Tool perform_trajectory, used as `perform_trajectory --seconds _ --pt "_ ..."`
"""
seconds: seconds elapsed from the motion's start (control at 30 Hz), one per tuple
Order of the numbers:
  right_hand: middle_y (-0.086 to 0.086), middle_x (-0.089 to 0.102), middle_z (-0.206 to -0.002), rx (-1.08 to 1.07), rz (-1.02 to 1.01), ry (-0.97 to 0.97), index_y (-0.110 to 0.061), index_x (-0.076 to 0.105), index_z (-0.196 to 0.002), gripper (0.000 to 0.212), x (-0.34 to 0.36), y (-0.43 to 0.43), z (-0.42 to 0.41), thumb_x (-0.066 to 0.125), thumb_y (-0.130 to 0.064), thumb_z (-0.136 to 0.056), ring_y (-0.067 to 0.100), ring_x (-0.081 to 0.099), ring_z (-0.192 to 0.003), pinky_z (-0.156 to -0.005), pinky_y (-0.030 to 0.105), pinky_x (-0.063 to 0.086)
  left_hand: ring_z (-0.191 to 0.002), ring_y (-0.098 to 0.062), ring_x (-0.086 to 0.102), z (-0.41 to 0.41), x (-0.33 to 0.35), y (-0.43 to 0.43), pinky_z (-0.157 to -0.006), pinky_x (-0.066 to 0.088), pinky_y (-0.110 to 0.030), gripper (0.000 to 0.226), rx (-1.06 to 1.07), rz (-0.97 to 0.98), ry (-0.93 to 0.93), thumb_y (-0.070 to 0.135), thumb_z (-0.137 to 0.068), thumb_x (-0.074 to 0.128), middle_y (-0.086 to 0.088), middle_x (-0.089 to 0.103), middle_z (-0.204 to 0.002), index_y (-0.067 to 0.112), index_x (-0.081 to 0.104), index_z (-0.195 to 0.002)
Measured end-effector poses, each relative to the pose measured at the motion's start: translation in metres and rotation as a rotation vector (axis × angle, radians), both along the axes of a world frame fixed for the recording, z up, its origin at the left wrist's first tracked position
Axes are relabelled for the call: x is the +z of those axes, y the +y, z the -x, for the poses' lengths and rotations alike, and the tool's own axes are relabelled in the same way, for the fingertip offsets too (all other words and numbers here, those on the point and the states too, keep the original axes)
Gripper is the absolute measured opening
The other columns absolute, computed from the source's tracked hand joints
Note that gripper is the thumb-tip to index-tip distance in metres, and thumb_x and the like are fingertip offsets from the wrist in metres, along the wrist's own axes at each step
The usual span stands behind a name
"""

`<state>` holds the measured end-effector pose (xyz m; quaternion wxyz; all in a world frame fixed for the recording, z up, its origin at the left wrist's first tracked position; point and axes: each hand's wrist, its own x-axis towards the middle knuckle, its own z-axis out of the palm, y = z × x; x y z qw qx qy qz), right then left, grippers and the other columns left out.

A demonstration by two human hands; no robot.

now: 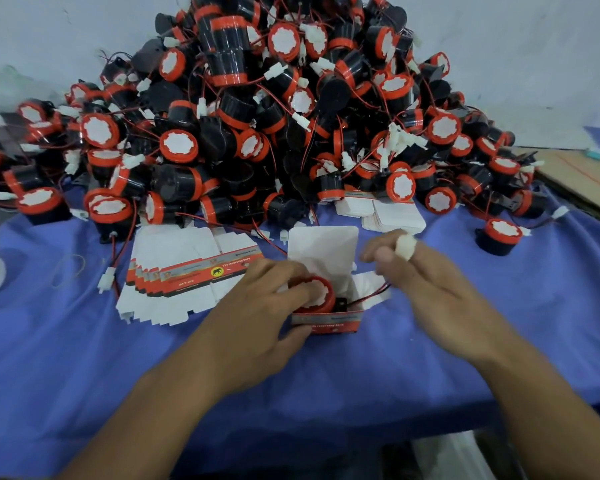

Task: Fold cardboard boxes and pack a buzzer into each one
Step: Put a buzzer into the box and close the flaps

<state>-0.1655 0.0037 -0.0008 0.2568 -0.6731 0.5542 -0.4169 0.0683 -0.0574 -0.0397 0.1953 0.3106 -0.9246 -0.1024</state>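
Observation:
A small red-and-white cardboard box stands open on the blue cloth, its white lid flap raised behind. A red-and-black buzzer sits in the box with its red-black wire trailing out to the right. My left hand grips the box's left side, fingers curled over the buzzer's top. My right hand hovers just right of the box, and its fingers pinch the white connector at the wire's end.
A huge heap of red-and-black buzzers with white connectors fills the far half of the table. A fanned stack of flat boxes lies left of my hands; more flat white boxes lie behind. One loose buzzer sits right. The blue cloth ends at the near edge.

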Motion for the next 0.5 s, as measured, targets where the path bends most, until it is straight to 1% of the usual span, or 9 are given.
perform_trajectory --seconds 0.07,0.1,0.17,0.2,0.23,0.27,0.3,0.43,0.5 --pt "0.008 0.056 -0.077 -0.054 0.077 -0.039 -0.009 0.059 -0.087 0.045 0.006 0.000 0.008 0.049 -0.051 -0.101 0.019 0.053 -0.067 -0.063 0.027 0.048 -0.117 -0.017 0.041 0.002 0.000 0.001 -0.101 0.036 -0.024 0.044 0.004 0.024 0.014 0.030 -0.090 0.067 0.006 0.051 -0.132 0.022 0.060 -0.133" --pt "0.009 0.058 -0.074 -0.059 0.088 -0.082 -0.010 0.060 -0.085 0.039 0.007 0.000 0.011 0.054 -0.045 -0.100 0.017 0.055 -0.063 -0.062 0.028 0.049 -0.117 -0.017 0.040 0.003 0.000 0.002 -0.100 0.038 -0.026 0.043 0.004 0.031 0.020 0.030 -0.089 0.066 0.006 0.051 -0.131 0.022 0.060 -0.131" --pt "0.010 0.065 -0.075 -0.069 0.080 -0.207 -0.018 0.063 -0.094 0.017 0.007 0.000 0.012 0.063 -0.034 -0.091 0.022 0.064 -0.061 -0.064 0.032 0.055 -0.117 -0.017 0.039 0.005 -0.001 0.003 -0.100 0.040 -0.028 0.042 -0.001 0.039 0.020 0.032 -0.090 0.063 0.007 0.049 -0.132 0.024 0.057 -0.131" --pt "0.010 0.067 -0.075 -0.084 0.073 -0.280 -0.022 0.061 -0.102 0.019 0.005 0.000 0.012 0.066 -0.030 -0.086 0.023 0.067 -0.061 -0.064 0.031 0.057 -0.118 -0.018 0.038 0.005 -0.001 0.004 -0.101 0.040 -0.029 0.044 -0.002 0.040 0.009 0.033 -0.091 0.061 0.007 0.048 -0.134 0.026 0.055 -0.134" --pt "0.009 0.068 -0.074 -0.109 0.080 -0.340 -0.026 0.056 -0.108 0.029 0.004 -0.001 0.012 0.068 -0.026 -0.083 0.024 0.069 -0.061 -0.062 0.029 0.059 -0.119 -0.020 0.037 0.006 -0.002 0.004 -0.101 0.040 -0.030 0.047 -0.002 0.043 -0.004 0.034 -0.092 0.059 0.007 0.048 -0.136 0.027 0.053 -0.137" --pt "0.009 0.069 -0.072 -0.134 0.101 -0.354 -0.028 0.054 -0.110 0.034 0.002 -0.001 0.011 0.070 -0.024 -0.081 0.024 0.070 -0.061 -0.061 0.028 0.059 -0.119 -0.021 0.037 0.006 -0.002 0.004 -0.101 0.039 -0.031 0.049 -0.001 0.045 -0.013 0.034 -0.092 0.058 0.006 0.047 -0.137 0.028 0.052 -0.140" --pt "0.008 0.070 -0.072 -0.155 0.129 -0.346 -0.030 0.055 -0.109 0.033 0.002 -0.002 0.009 0.071 -0.024 -0.080 0.024 0.072 -0.062 -0.061 0.026 0.060 -0.118 -0.022 0.037 0.007 -0.002 0.005 -0.100 0.040 -0.032 0.049 0.002 0.046 -0.016 0.033 -0.092 0.058 0.006 0.048 -0.136 0.028 0.052 -0.140" --pt "0.005 0.075 -0.078 -0.169 0.164 -0.337 -0.036 0.068 -0.101 0.021 -0.003 -0.001 0.001 0.070 -0.028 -0.082 0.019 0.076 -0.072 -0.070 0.026 0.062 -0.116 -0.023 0.037 0.009 -0.002 0.006 -0.097 0.041 -0.033 0.045 0.022 0.054 -0.022 0.032 -0.089 0.059 0.005 0.049 -0.133 0.029 0.058 -0.134" --pt "-0.003 0.076 -0.080 -0.215 0.181 -0.247 -0.035 0.067 -0.102 0.017 -0.008 0.000 -0.002 0.069 -0.032 -0.085 0.012 0.075 -0.072 -0.070 0.023 0.061 -0.115 -0.025 0.038 0.011 -0.002 0.007 -0.097 0.041 -0.033 0.043 0.028 0.058 -0.020 0.031 -0.088 0.060 0.005 0.050 -0.131 0.029 0.060 -0.132"
